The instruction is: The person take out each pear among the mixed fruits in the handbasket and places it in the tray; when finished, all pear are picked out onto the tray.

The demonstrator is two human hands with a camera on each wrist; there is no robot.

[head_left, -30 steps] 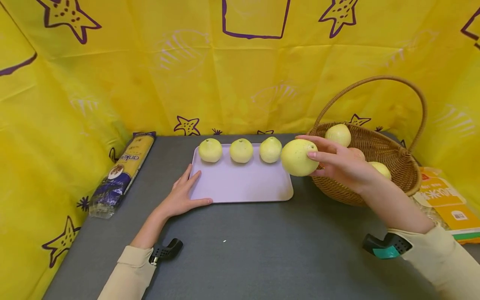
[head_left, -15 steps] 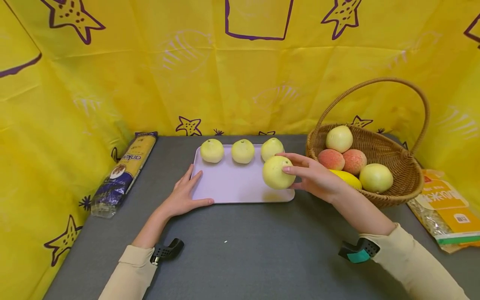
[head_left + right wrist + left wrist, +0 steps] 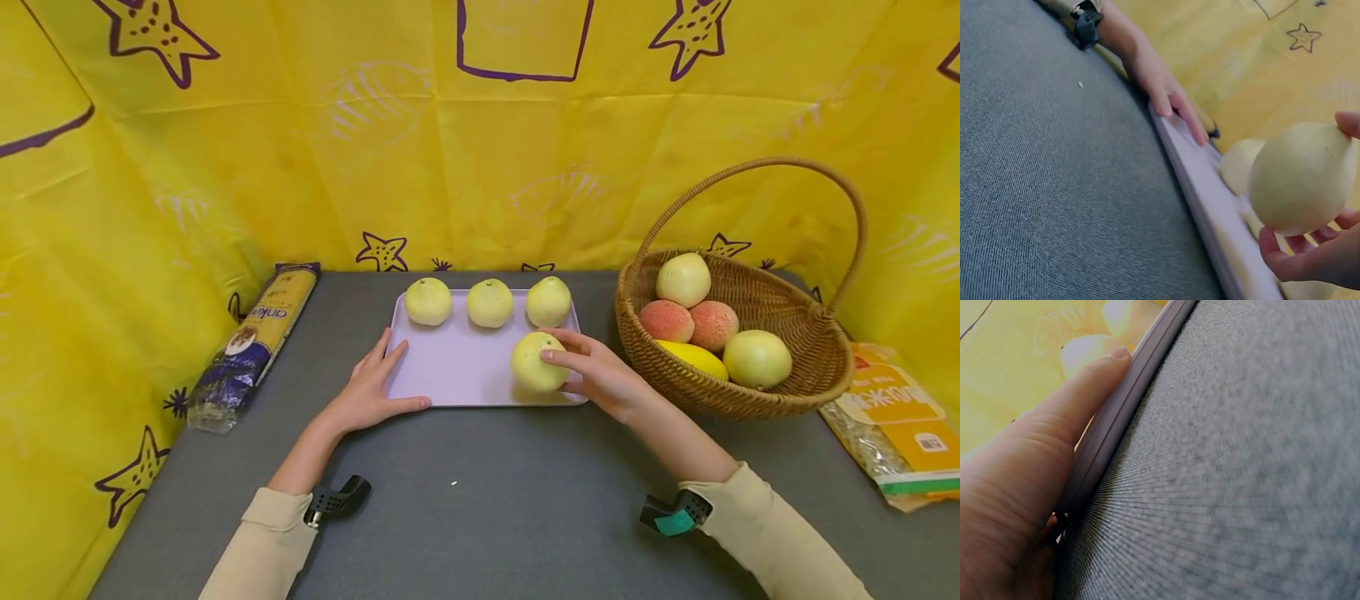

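My right hand [image 3: 596, 375] grips a pale yellow pomelo [image 3: 537, 362] between thumb and fingers, over the right front part of a lilac tray [image 3: 457, 367]. In the right wrist view, that pomelo [image 3: 1300, 178] shows a tapered top and hangs above the tray, its shadow below. Along the tray's back side stand a left pomelo [image 3: 428, 302], a middle pomelo [image 3: 490, 303] and a right pomelo [image 3: 548, 302]. My left hand [image 3: 371, 392] rests spread on the tray's left front corner. Its thumb [image 3: 1085, 394] lies along the front rim in the left wrist view.
Right of the tray stands a wicker basket [image 3: 817, 367] with a tall handle, holding two peaches [image 3: 690, 323], a yellow oblong fruit [image 3: 693, 360] and two pomelos [image 3: 757, 360]. A printed food bag [image 3: 900, 425] lies beyond it. A noodle packet [image 3: 255, 342] lies left.
My right hand has carried the pomelo left and down, from beside the basket to over the tray. The basket's fruit has come into view. My left hand stays on the tray.
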